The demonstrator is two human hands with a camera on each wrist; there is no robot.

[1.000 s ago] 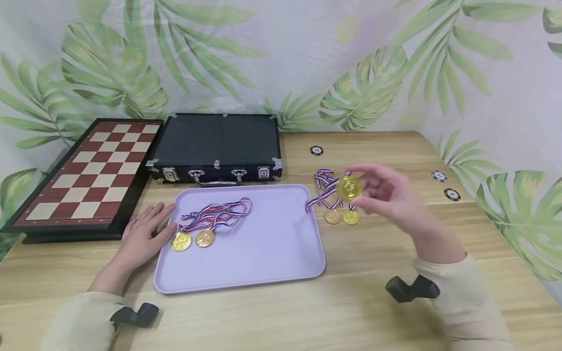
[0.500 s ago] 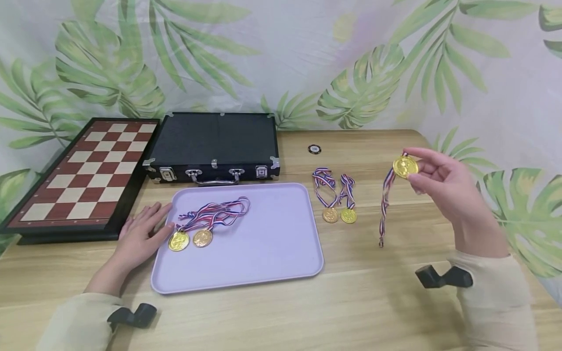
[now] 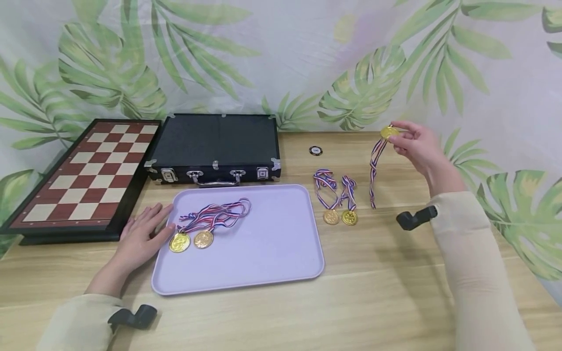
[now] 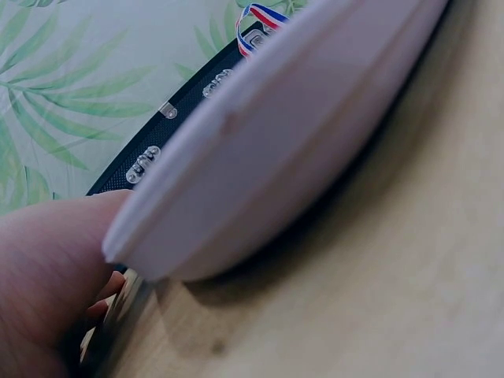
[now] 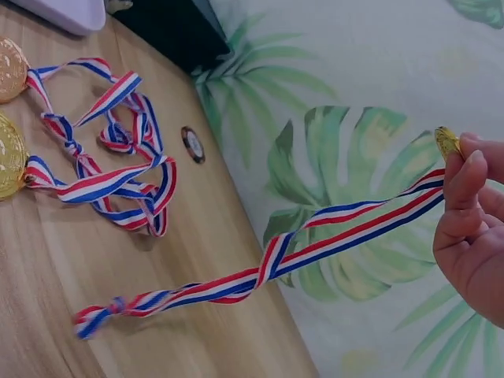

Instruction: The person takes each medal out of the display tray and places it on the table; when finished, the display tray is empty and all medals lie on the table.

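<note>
My right hand (image 3: pixel 414 141) is raised over the table's back right and pinches a gold medal (image 3: pixel 388 132) (image 5: pixel 448 142) between its fingertips. The medal's red, white and blue ribbon (image 3: pixel 374 165) (image 5: pixel 268 264) hangs down, its end near the tabletop. My left hand (image 3: pixel 142 234) lies flat on the table, fingers straight, touching the left edge of the lilac tray (image 3: pixel 263 253) (image 4: pixel 315 118). Two gold medals (image 3: pixel 191 240) with tangled ribbons lie on the tray's left part. Two more medals (image 3: pixel 340 217) (image 5: pixel 9 150) lie on the wood just right of the tray.
A closed black case (image 3: pixel 215 144) with metal latches stands behind the tray. A red and cream chessboard (image 3: pixel 88 173) lies at the left. One poker chip (image 3: pixel 315 150) (image 5: pixel 192 145) sits near the back edge. A leaf-print cloth hangs behind.
My right hand lifted the medal from beside the tray, swung it right, then up and toward the back; the ribbon now hangs free. The left hand stayed still.
</note>
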